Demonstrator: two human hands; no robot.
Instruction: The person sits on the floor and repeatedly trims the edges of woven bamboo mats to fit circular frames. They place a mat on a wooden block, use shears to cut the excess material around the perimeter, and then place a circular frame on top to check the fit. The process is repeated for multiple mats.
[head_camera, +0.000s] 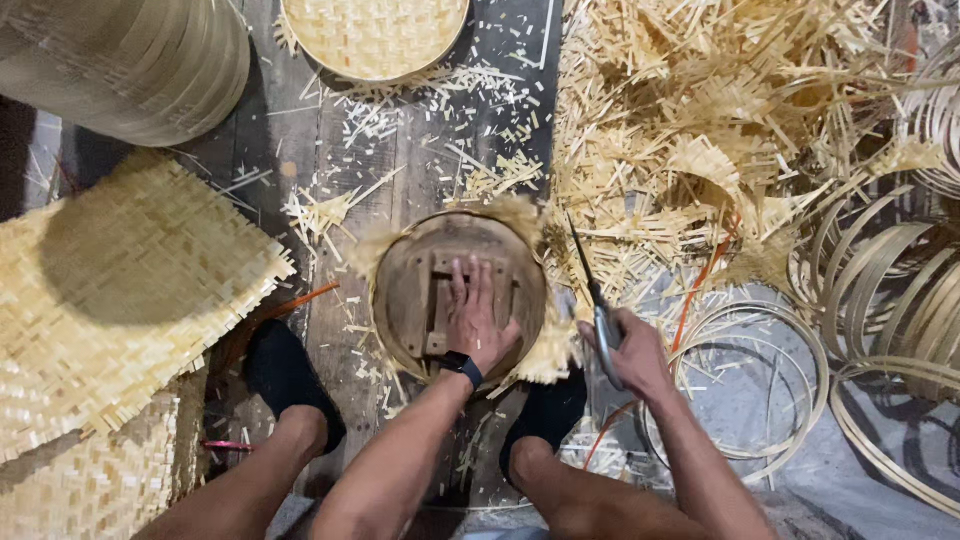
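the round wooden form (415, 290) sits on the dark plank floor (300, 170) between the person's two feet in dark shoes (290, 380), with a woven bamboo mat (545, 350) trapped under it — frayed strip ends stick out around its rim, most at the right and upper edges. the left hand (478, 318) lies flat and open on top of the form, fingers spread toward the far side, wrist with a dark watch band (462, 366) at the near edge, forearm coming straight up from below. it presses rather than grips.

the right hand (628, 352) is closed around the handle of a long thin knife (592, 300), blade pointing away from the person and running just beside the form's right edge, near the protruding weave.

judging by look, the form is stiff and fairly heavy, good to hold by pressing down on its slatted centre; the woven mat is light, springy and splintery, and its loose ends would fray or snap if pulled, so it is better held pinned under the form than pinched.

around it: a stack of woven mats (120, 300) at the left edge of the floor, a finished round tray (375, 35) at the far edge, a heap of bamboo offcuts (700, 130) at the far right, and bent bamboo hoops (880, 300) at the right.
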